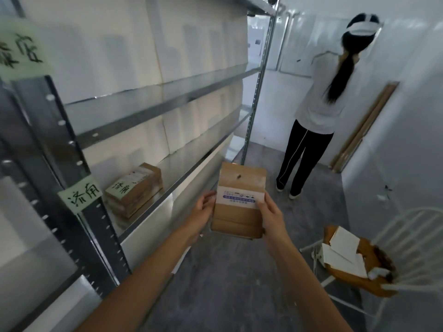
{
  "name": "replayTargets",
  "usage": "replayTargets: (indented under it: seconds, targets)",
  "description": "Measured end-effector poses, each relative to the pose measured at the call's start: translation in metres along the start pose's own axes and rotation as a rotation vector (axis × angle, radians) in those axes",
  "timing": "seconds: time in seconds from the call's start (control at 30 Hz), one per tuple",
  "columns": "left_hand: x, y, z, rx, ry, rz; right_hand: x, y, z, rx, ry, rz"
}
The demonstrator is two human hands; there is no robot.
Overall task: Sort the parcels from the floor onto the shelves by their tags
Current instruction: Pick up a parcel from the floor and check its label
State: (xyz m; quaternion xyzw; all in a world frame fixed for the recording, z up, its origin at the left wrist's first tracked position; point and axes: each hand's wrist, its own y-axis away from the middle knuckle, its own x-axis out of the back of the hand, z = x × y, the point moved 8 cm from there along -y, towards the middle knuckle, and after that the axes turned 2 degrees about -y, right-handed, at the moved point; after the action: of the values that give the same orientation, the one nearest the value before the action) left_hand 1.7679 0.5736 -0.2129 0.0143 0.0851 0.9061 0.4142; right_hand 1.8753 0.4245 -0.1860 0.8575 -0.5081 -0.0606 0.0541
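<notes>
I hold a flat brown cardboard parcel (239, 219) with a white printed band across its middle, upright in front of me above the floor. My left hand (203, 207) grips its left edge and my right hand (269, 214) grips its right edge. To the left stands a metal shelf rack (153, 104). On its lower shelf lies a stack of brown parcels (136, 188) with a handwritten tag on top. A green paper tag (80, 195) is stuck on the rack's post beside that stack, and another green tag (20, 50) is higher up at the far left.
A person in a white top and black trousers (318, 109) stands with their back to me at the aisle's end. A white wire chair (407, 248) at the right holds a brown bag with white papers (347, 255). Wooden strips (366, 128) lean on the right wall.
</notes>
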Motion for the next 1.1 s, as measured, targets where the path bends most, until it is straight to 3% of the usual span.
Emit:
replayTargets:
  seconds: [0.27, 0.63, 1.1]
  targets:
    - [0.027, 0.07, -0.006, 0.093, -0.001, -0.027, -0.021, 0.053, -0.027, 0.128, 0.081, -0.226]
    - [0.088, 0.185, -0.014, 0.069, 0.046, 0.159, -0.076, 0.143, -0.015, 0.108, 0.102, -0.479]
    - [0.202, 0.346, 0.034, -0.036, -0.1, 0.387, -0.197, 0.28, -0.049, 0.274, 0.142, -0.817]
